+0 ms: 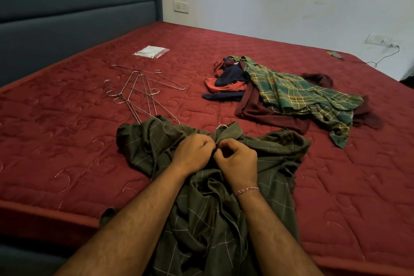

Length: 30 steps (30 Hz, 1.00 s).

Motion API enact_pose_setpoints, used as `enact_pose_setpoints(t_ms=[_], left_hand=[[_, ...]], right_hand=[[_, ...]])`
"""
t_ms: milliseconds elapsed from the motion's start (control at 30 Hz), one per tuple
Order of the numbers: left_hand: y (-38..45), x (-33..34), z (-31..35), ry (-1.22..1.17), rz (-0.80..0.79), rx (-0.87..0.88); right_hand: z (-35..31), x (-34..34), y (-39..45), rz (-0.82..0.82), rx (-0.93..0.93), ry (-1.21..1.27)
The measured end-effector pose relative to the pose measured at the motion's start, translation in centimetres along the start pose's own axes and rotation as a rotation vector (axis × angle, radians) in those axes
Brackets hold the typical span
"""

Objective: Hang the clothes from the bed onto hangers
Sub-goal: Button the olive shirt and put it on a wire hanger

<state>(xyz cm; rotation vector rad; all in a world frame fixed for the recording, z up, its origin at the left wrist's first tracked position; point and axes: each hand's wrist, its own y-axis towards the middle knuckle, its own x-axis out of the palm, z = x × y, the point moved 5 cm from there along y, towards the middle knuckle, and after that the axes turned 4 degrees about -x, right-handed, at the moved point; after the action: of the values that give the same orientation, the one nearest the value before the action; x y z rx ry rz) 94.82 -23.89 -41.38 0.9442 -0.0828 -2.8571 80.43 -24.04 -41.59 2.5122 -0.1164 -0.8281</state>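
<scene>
The shirt (201,208) was olive with pale checks; at two o'clock a green-yellow plaid garment (298,92) lay on the maroon mattress (67,141).

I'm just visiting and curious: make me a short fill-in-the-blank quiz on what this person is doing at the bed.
1. Both hands, left hand and right hand, pinch the collar of the ____ checked shirt.
2. The spare wire hangers lie to the ____ of the clothes pile.
3. The mattress is ____ in colour.

Missing words: olive green; left; red
</scene>
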Motion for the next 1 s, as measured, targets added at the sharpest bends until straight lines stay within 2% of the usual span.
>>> enact_pose_setpoints(t_ms=[167,300,533,600,767,900,1000], left_hand=[[-0.3,0.6,0.1,0.136,0.062,0.099],[-0.4,0.7,-0.1,0.055,0.152,0.177],[-0.4,0.9,-0.2,0.068,0.088,0.238],[-0.3,0.9,-0.3,0.07,0.099,0.245],[-0.2,0.1,-0.6,-0.01,0.168,0.246],[-0.1,0.0,-0.7,-0.025,0.18,0.239],[-0.2,0.1,-0.7,-0.043,0.179,0.243]], right_hand=[[0.6,-0.4,0.2,-0.006,0.112,0.079],[0.3,-0.8,0.0,0.063,0.151,0.114],[0.5,-1.4,-0.3,0.119,0.223,0.159],[0.8,-1.3,-0.2,0.104,0.237,0.206],[1.5,-0.7,0.0,-0.011,0.325,0.54],[1.1,-0.8,0.1,-0.084,0.32,0.586],[1.1,-1.0,0.0,-0.059,0.36,0.502]])
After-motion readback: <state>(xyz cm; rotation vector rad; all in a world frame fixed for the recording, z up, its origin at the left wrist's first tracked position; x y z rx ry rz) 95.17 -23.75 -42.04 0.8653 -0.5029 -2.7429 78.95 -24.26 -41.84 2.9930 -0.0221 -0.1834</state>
